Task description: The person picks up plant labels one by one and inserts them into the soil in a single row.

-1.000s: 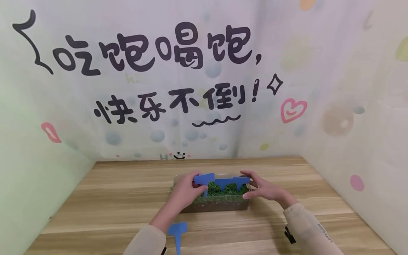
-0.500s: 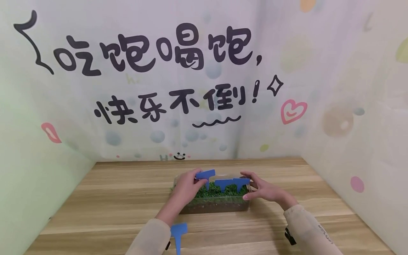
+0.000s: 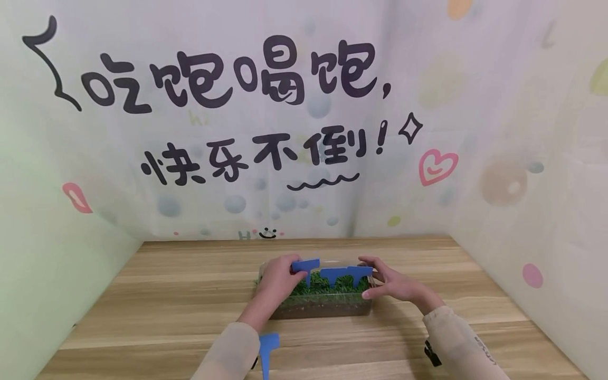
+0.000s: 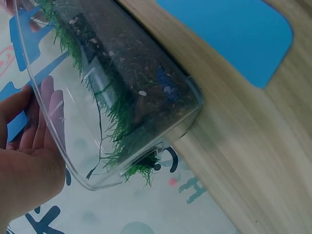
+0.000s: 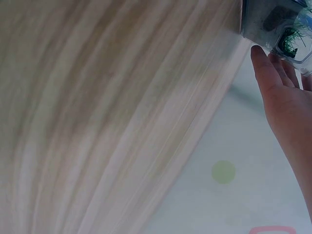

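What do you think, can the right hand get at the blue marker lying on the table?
Probably yes: the blue marker lies in front of the clear box, mostly uncovered. The right hand would need to leave the box's right end, and the left sleeve hides the marker's left edge.

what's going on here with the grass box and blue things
A person's left hand holds a blue T-shaped tag with its stem pointing down at the grass in a clear container. Their right hand holds the container's right end. Two more blue tags stand upright there, and another blue tag lies on the table in front. Whether the held tag's tip is in the soil is unclear.
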`<state>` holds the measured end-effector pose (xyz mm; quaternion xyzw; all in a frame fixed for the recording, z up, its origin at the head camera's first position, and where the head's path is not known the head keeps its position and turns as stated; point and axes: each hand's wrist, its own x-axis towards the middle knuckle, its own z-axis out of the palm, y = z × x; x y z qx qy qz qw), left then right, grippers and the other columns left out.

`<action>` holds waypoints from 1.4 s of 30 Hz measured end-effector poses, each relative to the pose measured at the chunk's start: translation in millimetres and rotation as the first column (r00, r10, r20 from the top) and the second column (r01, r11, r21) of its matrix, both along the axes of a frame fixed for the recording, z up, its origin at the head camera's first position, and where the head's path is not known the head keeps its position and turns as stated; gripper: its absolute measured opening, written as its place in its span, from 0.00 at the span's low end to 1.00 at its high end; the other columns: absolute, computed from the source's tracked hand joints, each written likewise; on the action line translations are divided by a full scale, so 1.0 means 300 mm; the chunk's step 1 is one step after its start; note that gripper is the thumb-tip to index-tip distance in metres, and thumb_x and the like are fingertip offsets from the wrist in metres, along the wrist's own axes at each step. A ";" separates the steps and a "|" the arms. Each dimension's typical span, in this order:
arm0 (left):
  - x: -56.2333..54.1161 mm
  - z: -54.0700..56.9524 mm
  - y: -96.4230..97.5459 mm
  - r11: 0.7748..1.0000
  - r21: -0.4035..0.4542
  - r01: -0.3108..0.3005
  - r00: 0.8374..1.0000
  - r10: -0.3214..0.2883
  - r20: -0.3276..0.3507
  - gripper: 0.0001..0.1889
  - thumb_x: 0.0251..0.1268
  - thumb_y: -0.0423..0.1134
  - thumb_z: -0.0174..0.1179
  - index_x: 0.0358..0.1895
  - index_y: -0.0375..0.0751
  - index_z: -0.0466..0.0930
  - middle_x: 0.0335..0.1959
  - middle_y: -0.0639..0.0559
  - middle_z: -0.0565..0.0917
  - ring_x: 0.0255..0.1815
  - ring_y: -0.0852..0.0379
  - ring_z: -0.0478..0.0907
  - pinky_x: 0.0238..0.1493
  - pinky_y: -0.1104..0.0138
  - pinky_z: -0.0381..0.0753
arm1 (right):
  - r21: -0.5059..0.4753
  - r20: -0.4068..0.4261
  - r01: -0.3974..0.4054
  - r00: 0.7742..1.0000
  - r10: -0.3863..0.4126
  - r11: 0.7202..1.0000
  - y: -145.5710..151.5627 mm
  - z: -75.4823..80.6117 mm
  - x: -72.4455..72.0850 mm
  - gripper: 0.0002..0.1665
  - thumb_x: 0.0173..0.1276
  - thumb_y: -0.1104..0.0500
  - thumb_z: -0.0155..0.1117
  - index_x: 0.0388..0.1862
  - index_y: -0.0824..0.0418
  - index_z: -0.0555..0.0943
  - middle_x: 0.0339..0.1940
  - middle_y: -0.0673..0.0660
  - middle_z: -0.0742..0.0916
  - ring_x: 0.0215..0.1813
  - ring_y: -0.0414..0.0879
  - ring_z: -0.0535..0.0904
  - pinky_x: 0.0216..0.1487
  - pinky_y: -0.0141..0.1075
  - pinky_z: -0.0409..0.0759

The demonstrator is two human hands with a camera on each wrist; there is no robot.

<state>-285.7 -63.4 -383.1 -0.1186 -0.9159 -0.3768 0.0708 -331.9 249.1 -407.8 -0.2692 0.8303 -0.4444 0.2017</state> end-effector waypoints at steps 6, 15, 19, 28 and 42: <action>-0.005 -0.016 0.006 1.000 -0.011 0.005 0.999 -0.004 0.039 0.07 0.67 0.36 0.65 0.46 0.43 0.84 0.35 0.47 0.86 0.30 0.58 0.79 0.28 0.66 0.75 | 0.003 0.004 0.006 1.000 -0.006 1.000 0.000 -0.001 0.002 0.53 0.70 0.56 0.67 0.81 0.60 0.44 0.81 0.69 0.50 0.79 0.77 0.43 0.74 0.69 0.53; -0.009 -0.028 0.005 0.999 -0.032 0.004 0.999 -0.002 0.052 0.10 0.67 0.36 0.64 0.49 0.42 0.84 0.40 0.45 0.86 0.34 0.55 0.81 0.30 0.65 0.76 | -0.012 -0.001 -0.005 1.000 0.005 1.000 -0.001 -0.003 -0.004 0.53 0.70 0.56 0.66 0.81 0.59 0.44 0.81 0.70 0.50 0.79 0.77 0.43 0.75 0.68 0.54; -0.011 -0.036 0.004 0.999 -0.047 0.002 0.999 -0.001 0.038 0.08 0.66 0.35 0.65 0.46 0.42 0.84 0.39 0.45 0.86 0.32 0.55 0.80 0.30 0.65 0.75 | -0.016 -0.006 -0.011 1.000 0.011 1.000 -0.001 -0.005 -0.006 0.53 0.69 0.55 0.67 0.81 0.60 0.44 0.80 0.70 0.51 0.79 0.77 0.43 0.75 0.68 0.53; -0.022 -0.052 0.013 0.994 -0.103 -0.023 0.996 0.032 0.079 0.07 0.67 0.35 0.65 0.45 0.43 0.84 0.37 0.48 0.84 0.32 0.56 0.77 0.32 0.63 0.74 | -0.006 -0.005 -0.001 1.000 0.001 1.000 0.002 -0.005 -0.003 0.53 0.69 0.56 0.67 0.81 0.59 0.44 0.80 0.70 0.51 0.79 0.77 0.44 0.74 0.68 0.54; -0.027 -0.054 0.035 0.974 -0.219 -0.051 0.992 0.074 0.098 0.15 0.66 0.38 0.66 0.54 0.43 0.83 0.48 0.44 0.86 0.42 0.48 0.83 0.36 0.60 0.80 | -0.002 -0.011 0.001 1.000 -0.001 1.000 0.003 -0.007 -0.002 0.53 0.69 0.55 0.67 0.81 0.59 0.44 0.80 0.70 0.51 0.79 0.77 0.44 0.74 0.69 0.54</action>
